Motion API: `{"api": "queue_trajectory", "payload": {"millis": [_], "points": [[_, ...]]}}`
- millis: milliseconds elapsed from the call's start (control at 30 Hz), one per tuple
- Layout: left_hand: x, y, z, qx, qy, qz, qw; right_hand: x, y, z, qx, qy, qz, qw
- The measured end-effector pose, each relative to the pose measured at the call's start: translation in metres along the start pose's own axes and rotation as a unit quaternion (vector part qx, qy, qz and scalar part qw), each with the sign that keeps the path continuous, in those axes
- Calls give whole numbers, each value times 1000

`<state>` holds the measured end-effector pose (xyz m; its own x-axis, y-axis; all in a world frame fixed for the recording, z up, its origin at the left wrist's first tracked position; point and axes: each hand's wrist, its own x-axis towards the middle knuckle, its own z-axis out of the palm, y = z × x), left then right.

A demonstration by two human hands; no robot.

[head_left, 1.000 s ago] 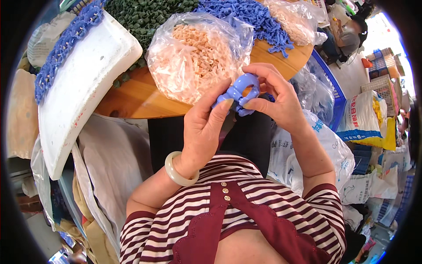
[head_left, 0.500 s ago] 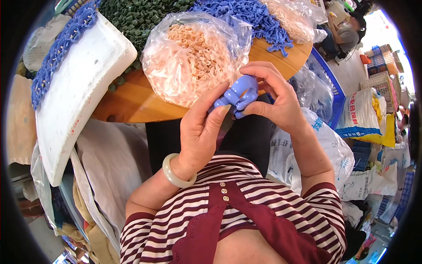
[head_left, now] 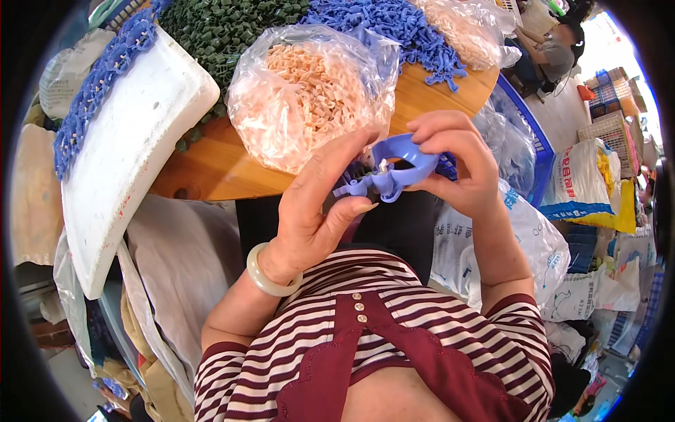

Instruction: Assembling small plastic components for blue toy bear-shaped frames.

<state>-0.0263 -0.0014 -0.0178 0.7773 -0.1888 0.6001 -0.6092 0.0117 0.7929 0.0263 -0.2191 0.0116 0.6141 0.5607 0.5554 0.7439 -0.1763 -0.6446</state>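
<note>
Between my hands, above the table's near edge, is a shiny blue plastic toy part (head_left: 399, 146). It has a rounded hollow shell with an opening and smaller jointed pieces at its left end; a small white bit shows near the opening. My right hand (head_left: 460, 169) grips the shell, fingers over the top and thumb below. My left hand (head_left: 304, 200) curves around the left end, thumb and fingers closed about the small pieces; its fingertips are partly hidden behind the part. A clear bag (head_left: 246, 116) of small peach plastic pieces stands just beyond my hands.
On the round wooden table (head_left: 204, 179) lie a heap of dark green pieces (head_left: 211, 35) and a heap of blue pieces (head_left: 394, 42). A white foam board (head_left: 133, 141) with blue parts along its edge leans left. A blue crate (head_left: 538, 151) and sacks are at right; another person (head_left: 555, 60) sits beyond.
The blue part has turned, so its hollow opening now shows and its small pieces extend leftward. My hands have moved slightly apart, the right one a little to the right.
</note>
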Motion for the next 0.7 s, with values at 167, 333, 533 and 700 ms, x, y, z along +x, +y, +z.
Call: {"api": "queue_trajectory", "payload": {"millis": [167, 333, 533, 700], "points": [[-3, -1, 1, -20, 8, -25, 999, -1, -5, 2, -165, 54, -160, 972], [-5, 4, 2, 19, 14, -39, 999, -6, -2, 3, -189, 71, -195, 960], [-3, 10, 2, 90, 22, 0, 996, -6, -1, 6, -196, 101, -199, 955], [-4, 10, 1, 93, 32, -14, 995, -7, -2, 5, -233, 73, -174, 954]]}}
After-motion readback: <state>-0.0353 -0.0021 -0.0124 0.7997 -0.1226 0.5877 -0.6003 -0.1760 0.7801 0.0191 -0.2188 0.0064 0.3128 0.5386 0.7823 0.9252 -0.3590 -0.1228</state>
